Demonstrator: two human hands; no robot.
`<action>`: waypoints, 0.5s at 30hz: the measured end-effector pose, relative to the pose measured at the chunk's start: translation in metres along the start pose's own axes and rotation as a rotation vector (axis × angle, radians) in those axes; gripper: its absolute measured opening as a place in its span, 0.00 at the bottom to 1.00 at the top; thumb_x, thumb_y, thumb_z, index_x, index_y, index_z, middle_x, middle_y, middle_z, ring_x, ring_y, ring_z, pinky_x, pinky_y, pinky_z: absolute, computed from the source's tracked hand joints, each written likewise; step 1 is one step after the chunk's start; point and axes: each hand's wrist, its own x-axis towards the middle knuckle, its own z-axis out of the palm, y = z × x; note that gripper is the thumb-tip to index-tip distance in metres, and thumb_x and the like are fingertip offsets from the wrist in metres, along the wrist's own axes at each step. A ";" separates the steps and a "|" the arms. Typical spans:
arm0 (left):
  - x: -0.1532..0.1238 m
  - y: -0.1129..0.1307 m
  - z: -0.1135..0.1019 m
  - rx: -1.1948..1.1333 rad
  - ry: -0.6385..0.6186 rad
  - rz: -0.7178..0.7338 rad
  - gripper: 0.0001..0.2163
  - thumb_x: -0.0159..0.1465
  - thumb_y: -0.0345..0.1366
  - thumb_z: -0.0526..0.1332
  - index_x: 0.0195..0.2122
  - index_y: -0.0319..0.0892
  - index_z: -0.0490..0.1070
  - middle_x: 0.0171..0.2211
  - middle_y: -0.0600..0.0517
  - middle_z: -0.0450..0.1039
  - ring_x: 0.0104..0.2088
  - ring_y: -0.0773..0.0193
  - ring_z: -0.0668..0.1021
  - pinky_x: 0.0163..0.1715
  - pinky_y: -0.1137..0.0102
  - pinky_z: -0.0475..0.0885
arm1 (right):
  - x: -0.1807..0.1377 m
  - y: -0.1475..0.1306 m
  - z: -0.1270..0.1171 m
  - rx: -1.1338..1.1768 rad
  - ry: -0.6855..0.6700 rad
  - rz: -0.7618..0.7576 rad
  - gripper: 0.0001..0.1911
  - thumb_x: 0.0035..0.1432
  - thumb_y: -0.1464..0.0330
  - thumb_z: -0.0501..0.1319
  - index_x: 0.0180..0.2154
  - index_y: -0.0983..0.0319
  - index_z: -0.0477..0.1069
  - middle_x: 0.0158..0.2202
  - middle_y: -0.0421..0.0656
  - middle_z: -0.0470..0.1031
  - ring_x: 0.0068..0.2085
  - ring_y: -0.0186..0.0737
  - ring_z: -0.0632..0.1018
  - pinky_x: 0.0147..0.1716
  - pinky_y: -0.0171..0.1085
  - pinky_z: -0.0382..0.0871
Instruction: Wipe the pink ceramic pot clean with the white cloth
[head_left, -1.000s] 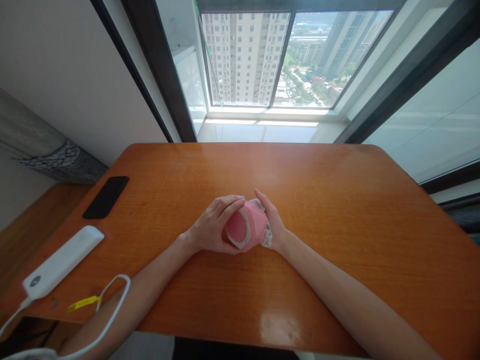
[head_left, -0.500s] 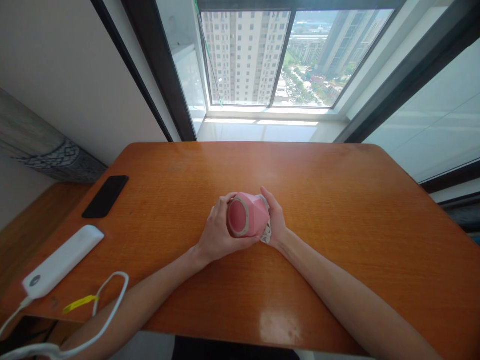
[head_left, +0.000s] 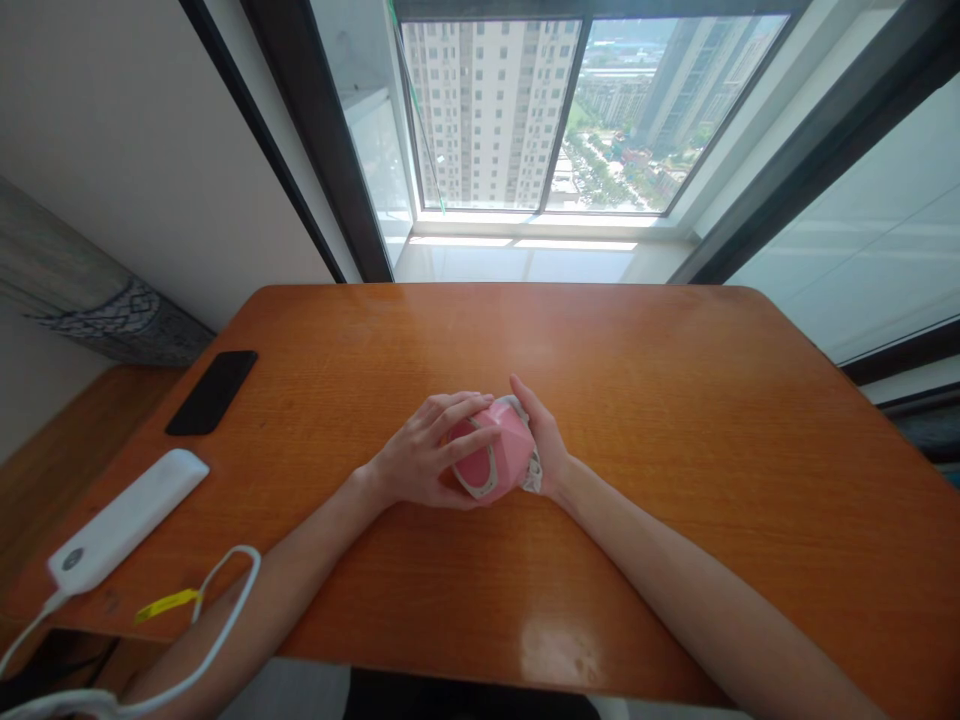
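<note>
A pink faceted cup-like object, with a grey-beige ring around one round end, is held between my two hands above the middle of the table. My left hand grips it from the left, fingers lying across the ringed end and thumb underneath. On the other side, my right hand presses a crumpled whitish cloth against the object. Its thumb points up, while its other fingers are mostly hidden behind the object and cloth.
The brown wooden table reaches to the window. At the left lie a black phone and a white power bank. A white cable with a yellow tag loops over my left forearm.
My left hand has shifted its hold, its fingers now across the ringed end. The pink object has turned and tilted slightly downward; the right hand with the cloth has moved slightly.
</note>
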 end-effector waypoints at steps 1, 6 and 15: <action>0.002 0.002 0.000 0.022 0.022 -0.006 0.50 0.60 0.58 0.77 0.78 0.50 0.56 0.71 0.33 0.68 0.67 0.37 0.76 0.63 0.45 0.76 | 0.000 0.000 0.000 -0.003 0.006 -0.001 0.32 0.68 0.39 0.62 0.35 0.62 0.79 0.28 0.47 0.84 0.34 0.48 0.87 0.33 0.40 0.84; 0.011 0.022 0.006 0.006 0.086 -0.263 0.54 0.52 0.64 0.78 0.74 0.50 0.57 0.64 0.36 0.73 0.59 0.38 0.81 0.58 0.46 0.78 | 0.000 0.000 -0.001 -0.006 0.082 -0.099 0.32 0.67 0.40 0.64 0.25 0.58 0.75 0.20 0.43 0.78 0.24 0.41 0.81 0.24 0.36 0.78; 0.011 0.032 0.017 -0.149 0.086 -0.621 0.57 0.50 0.63 0.80 0.74 0.50 0.53 0.64 0.37 0.70 0.62 0.36 0.79 0.61 0.40 0.77 | 0.000 0.003 -0.002 -0.075 0.146 -0.197 0.32 0.65 0.38 0.65 0.22 0.57 0.74 0.19 0.44 0.77 0.27 0.46 0.83 0.24 0.38 0.78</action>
